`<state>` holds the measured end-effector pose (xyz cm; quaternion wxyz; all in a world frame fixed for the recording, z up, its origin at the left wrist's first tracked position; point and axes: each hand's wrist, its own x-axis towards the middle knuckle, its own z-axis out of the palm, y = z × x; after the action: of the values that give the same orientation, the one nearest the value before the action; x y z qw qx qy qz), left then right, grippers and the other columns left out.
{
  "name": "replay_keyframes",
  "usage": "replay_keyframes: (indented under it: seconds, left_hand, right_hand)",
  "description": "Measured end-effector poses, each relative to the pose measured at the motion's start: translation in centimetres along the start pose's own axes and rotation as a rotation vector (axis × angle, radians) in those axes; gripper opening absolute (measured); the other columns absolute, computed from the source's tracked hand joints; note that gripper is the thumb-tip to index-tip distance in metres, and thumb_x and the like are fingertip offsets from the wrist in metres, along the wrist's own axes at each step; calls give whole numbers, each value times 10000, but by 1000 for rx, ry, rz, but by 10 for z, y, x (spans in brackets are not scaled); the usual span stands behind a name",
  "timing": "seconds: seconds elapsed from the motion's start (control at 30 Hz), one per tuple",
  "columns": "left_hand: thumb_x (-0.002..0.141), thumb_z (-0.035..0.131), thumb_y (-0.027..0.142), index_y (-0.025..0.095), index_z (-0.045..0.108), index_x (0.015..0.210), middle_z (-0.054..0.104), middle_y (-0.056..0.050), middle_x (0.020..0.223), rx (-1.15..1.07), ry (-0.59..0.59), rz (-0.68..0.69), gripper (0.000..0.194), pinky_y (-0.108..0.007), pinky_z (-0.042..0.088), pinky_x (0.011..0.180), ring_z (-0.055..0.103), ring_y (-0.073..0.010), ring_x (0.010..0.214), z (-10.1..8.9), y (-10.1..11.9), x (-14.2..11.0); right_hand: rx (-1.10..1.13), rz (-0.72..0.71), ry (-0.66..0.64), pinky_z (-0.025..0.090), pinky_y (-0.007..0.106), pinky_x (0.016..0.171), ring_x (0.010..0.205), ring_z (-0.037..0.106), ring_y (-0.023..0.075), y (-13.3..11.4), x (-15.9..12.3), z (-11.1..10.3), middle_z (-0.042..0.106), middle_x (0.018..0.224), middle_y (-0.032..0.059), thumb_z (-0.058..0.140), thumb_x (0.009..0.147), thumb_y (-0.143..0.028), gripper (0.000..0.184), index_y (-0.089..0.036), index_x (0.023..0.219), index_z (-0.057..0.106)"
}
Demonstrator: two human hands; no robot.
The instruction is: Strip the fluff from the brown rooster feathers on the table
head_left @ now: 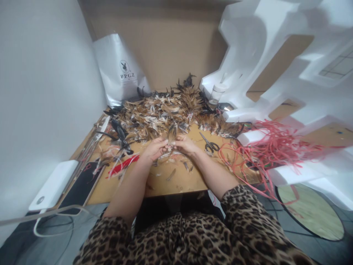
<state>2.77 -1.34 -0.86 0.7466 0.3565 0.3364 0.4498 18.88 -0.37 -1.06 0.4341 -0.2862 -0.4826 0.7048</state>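
Observation:
Close together over the wooden table [176, 180], my left hand [157, 147] and my right hand [185, 144] both pinch a small brown feather bunch [172, 133] by its pale lower end. The fingers of both hands are closed on it from either side. Just beyond them spreads a large heap of brown and black feathers [154, 114]. To the right of my right hand lie scissors [210, 144] with dark handles. Left of my left hand are a bundle of black feathers [120, 134] and a red strip [122, 166].
A tangle of pink-red ribbon strips [278, 147] hangs over white foam pieces [286, 173] on the right. At the back left stands a silver bag [114, 66]. A clear jar [217, 92] sits at the back right. A white power box [55, 186] with a cable is at the left edge.

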Motion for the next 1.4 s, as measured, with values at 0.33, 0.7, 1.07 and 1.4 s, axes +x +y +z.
replay_keyframes:
  seconds: [0.33,0.7,1.07,1.4]
  left_hand:
    - [630,731,204,113,548,682,598,3,603,-91,218,199,211,-135,445,535,555,-38,534,12,-10,9]
    - [575,751,316,108,592,659,597,-4,559,141,282,223,275,-182,414,495,531,-62,481,10,-14,10]
    - [521,777,312,119,580,625,581,17,530,130,377,289,295,-167,400,478,518,-52,469,12,-13,11]
    - [678,706,315,118,625,949,642,-28,726,-3,209,146,345,-151,431,457,598,-73,559,0,-3,7]
  right_hand:
    - [-21,-114,294,373,186,491,480,501,61,17,11,4,579,523,-42,751,546,-353,321,-152,622,513]
    - [-156,-108,264,356,206,498,478,463,65,11,6,10,551,530,-51,728,545,-428,352,-166,631,509]
    - [-228,-91,243,327,189,471,441,444,54,17,8,3,554,521,-53,716,582,-411,339,-157,653,503]
    - [-276,-206,573,289,205,452,415,387,61,-19,9,-39,515,492,-50,669,588,-401,287,-167,592,502]
